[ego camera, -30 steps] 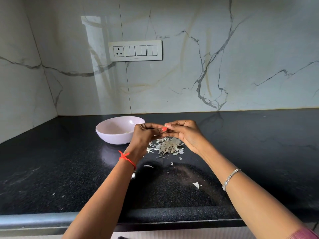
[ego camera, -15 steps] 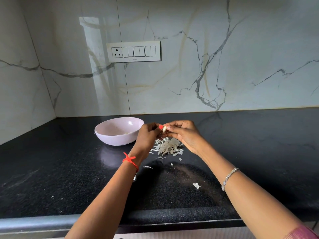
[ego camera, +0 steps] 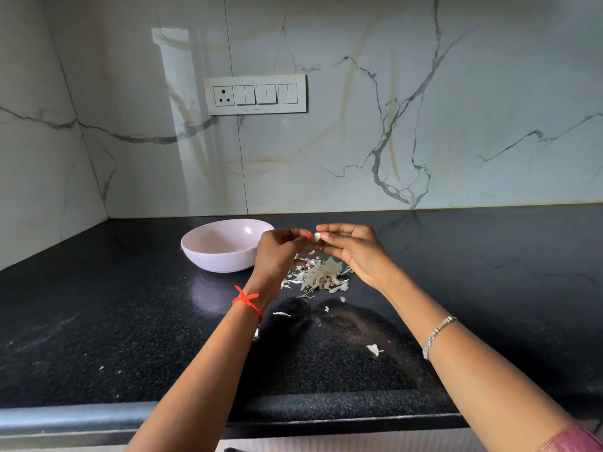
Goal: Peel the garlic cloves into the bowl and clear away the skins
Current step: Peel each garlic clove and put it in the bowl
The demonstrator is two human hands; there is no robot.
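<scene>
Sitting pinched between the right hand (ego camera: 354, 251) and the left hand (ego camera: 280, 253), the garlic clove (ego camera: 317, 236) hung in the air just right of the bowl (ego camera: 215, 263), with the heap of skins (ego camera: 321, 275) below it on the tabletop (ego camera: 473, 272).

The step in hand looked like stripping skin from this clove. To do it well, the person would want to steady the clove with one hand and work a nail under a loose edge with the other. Pulling the skin off along the clove's length would be better than digging into the flesh. Letting each scrap fall on the heap would make the clearing easier.

The right hand's grip was narrow, with thumb and fingertips closed on the clove and the other fingers loosely curled behind. The left hand's grip was tight too, its fingers curled in and its red-painted thumbnail touching the clove's left side. Whether it pinched a flap of skin or the clove itself was too small to tell.

The pale bowl stood just left of the hands, with what looked like a few peeled pieces inside. A stray flake (ego camera: 374, 349) lay nearer the front edge. A red thread (ego camera: 248, 301) circled the left wrist and a bracelet (ego camera: 437, 334) the right. A switch panel (ego camera: 257, 94) sat on the marble wall behind.
</scene>
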